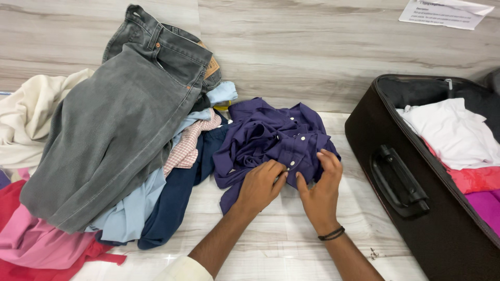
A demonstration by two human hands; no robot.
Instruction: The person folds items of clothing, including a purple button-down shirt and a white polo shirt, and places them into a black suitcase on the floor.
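The purple shirt [271,138] lies crumpled at the centre of the table [312,52], between the clothes pile [114,156] on the left and the open suitcase [416,208] on the right. The left hand [260,184] and right hand [320,184] each pinch the button strip on its near edge. Risk: the bunched fabric may snag or pull unevenly, straining a button. A trailing sleeve may drag the neighbouring dark blue garment [177,203].

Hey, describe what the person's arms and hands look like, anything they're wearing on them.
Both forearms are bare. The left hand has no ring or band visible; near that elbow a pale cream rolled sleeve shows at the bottom edge. The right hand has a thin black band around its wrist. No gloves or watch are visible.
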